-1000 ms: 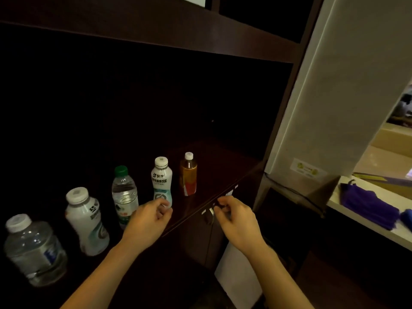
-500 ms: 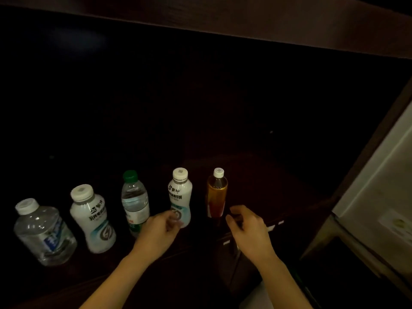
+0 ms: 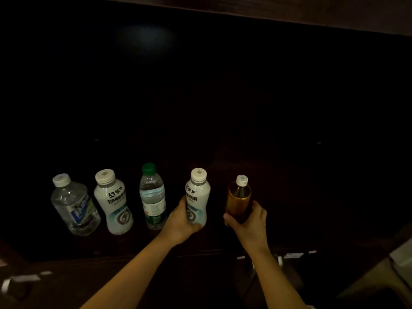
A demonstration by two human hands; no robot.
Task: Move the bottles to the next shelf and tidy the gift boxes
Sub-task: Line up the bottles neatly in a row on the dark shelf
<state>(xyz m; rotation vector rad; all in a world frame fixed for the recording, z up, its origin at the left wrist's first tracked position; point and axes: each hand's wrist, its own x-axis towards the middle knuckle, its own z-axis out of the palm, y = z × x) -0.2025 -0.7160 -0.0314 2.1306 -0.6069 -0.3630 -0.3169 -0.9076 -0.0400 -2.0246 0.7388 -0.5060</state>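
Several bottles stand in a row on a dark wooden shelf (image 3: 289, 197). From the left: a squat clear water bottle (image 3: 73, 206), a white drink bottle (image 3: 113, 201), a green-capped water bottle (image 3: 152, 195), a second white drink bottle (image 3: 198, 192) and an amber tea bottle (image 3: 239, 195). My left hand (image 3: 181, 221) is wrapped around the lower part of the second white bottle. My right hand (image 3: 249, 221) grips the base of the amber bottle. Both bottles stand upright. No gift boxes are in view.
The shelf recess behind the bottles is very dark. A wooden board (image 3: 289, 12) runs across the top. Cabinet doors with metal handles (image 3: 278, 260) lie below the shelf edge. A pale panel (image 3: 401, 257) shows at the lower right corner.
The view has swung left and closer to the shelf. Both hands reached forward from the shelf's front edge and closed on the two rightmost bottles.
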